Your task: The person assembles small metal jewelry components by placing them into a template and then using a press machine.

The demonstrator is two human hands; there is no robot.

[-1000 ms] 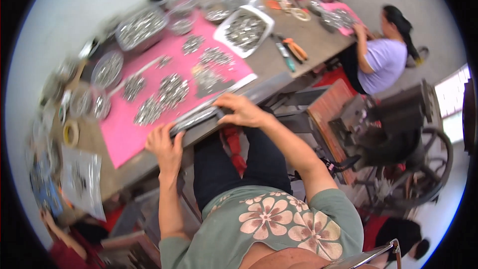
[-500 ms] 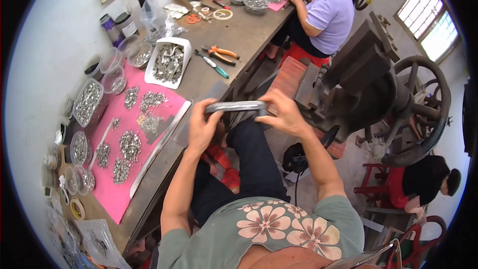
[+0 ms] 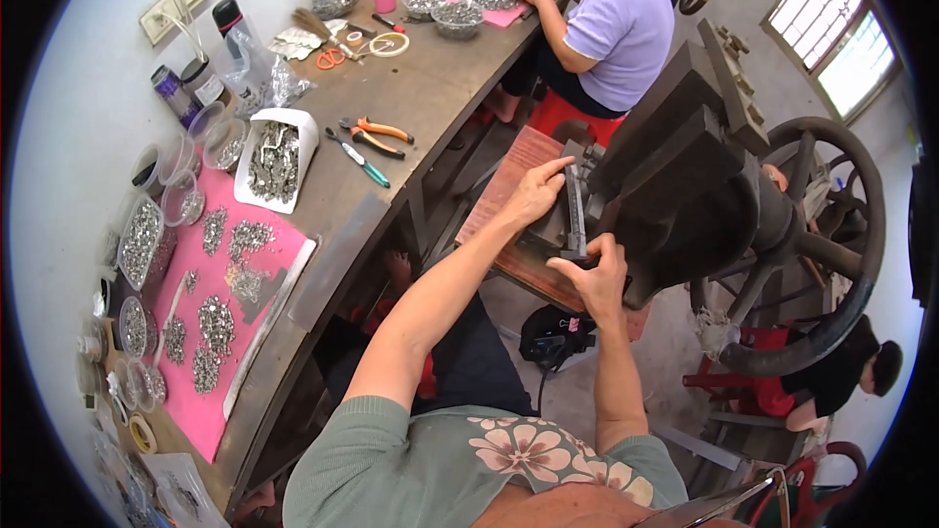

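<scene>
The dark bar (image 3: pixel 575 213) is already at the press (image 3: pixel 685 235), seating unclear. The left hand (image 3: pixel 536 196) touches its far end, pinch hidden; the right hand's (image 3: pixel 601 284) fingers spread round the near.

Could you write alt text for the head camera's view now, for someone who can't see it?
A person's left hand and right hand are on opposite ends of a narrow dark bar, at a machine with a large wheel. At left, a workbench carries a pink mat with piles of silvery pieces; farther along sits a co-worker.
</scene>
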